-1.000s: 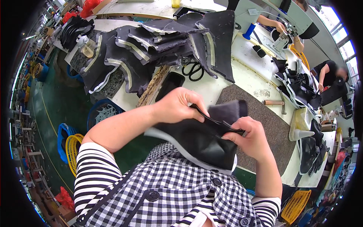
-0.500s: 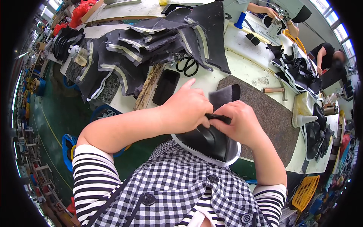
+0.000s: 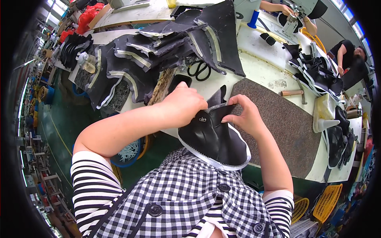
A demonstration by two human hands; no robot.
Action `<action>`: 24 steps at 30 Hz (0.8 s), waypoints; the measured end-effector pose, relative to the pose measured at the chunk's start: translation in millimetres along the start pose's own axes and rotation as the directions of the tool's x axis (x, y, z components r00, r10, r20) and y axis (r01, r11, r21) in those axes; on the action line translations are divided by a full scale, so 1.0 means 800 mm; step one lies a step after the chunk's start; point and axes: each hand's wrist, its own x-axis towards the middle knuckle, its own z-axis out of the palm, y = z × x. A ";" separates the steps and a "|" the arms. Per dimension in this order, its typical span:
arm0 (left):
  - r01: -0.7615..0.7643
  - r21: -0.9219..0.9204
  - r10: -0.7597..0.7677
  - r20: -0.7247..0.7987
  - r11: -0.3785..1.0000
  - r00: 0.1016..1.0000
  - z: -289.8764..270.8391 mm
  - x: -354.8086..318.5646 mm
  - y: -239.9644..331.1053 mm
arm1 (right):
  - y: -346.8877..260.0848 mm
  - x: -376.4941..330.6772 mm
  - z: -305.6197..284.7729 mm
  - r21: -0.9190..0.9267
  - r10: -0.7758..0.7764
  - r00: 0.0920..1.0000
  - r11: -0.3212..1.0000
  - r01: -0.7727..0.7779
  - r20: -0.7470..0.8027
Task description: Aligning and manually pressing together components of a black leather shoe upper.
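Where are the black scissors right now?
In the head view the black scissors lie on the white worktable, up and centre, just beyond the left hand, beside the pile of black cut pieces and right of a black phone.

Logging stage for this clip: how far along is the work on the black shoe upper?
Done: the black shoe upper already shows a white zigzag-stitched edge and a small metal fitting near its top. In hand: the left hand and right hand pinch its top flaps together. Left: a stack of cut black pieces lies on the worktable, not yet picked up.
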 end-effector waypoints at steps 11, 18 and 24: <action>0.190 -0.805 -0.368 -0.038 0.561 0.929 0.005 0.017 0.020 | -0.062 -0.004 -0.011 -0.420 -0.393 0.911 0.853 0.311 -0.124; -0.018 -0.599 -0.245 -0.354 0.801 0.903 -0.013 0.024 0.030 | -0.094 -0.019 -0.051 -0.348 -0.311 0.945 0.901 0.259 -0.101; -0.243 -0.622 0.029 -0.333 0.744 0.943 -0.054 0.019 0.037 | -0.127 -0.007 -0.101 -0.357 -0.271 0.962 0.895 0.267 0.039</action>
